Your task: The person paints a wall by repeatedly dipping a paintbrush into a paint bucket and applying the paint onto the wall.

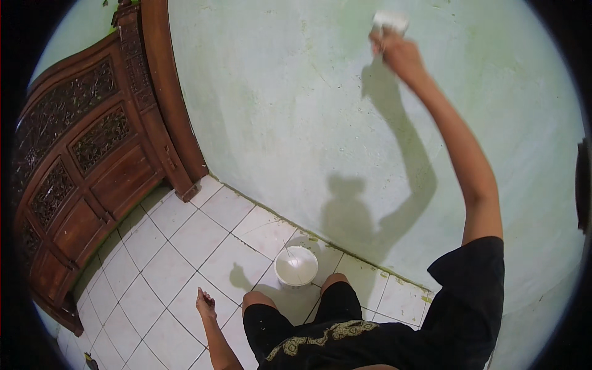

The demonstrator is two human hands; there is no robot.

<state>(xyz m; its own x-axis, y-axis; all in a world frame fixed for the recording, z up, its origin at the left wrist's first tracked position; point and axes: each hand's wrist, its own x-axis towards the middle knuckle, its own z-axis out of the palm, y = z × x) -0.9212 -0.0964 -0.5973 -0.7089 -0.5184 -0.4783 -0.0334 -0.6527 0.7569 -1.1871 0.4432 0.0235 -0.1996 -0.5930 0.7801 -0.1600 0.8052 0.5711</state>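
Observation:
High up at the wall (277, 105), my right hand (398, 52) is closed round a paintbrush (390, 22). Its wide white head is against or very close to the pale green surface, and most of the handle is hidden by my fingers. My left hand (206, 303) hangs low on the left above the floor, loosely curled with a finger apart, and nothing shows in it. On the floor in front of my knees stands a round white bucket (296, 285) with whitish liquid inside. A thin stick or wire rises from it.
A carved dark wooden panel (123, 176) with a thick post stands at the left, beside a brown wooden frame (163, 61) by the wall. White tiles (185, 237) cover the floor. Greenish flakes (425, 299) lie along the wall's foot. A dark object (583, 185) shows at the right edge.

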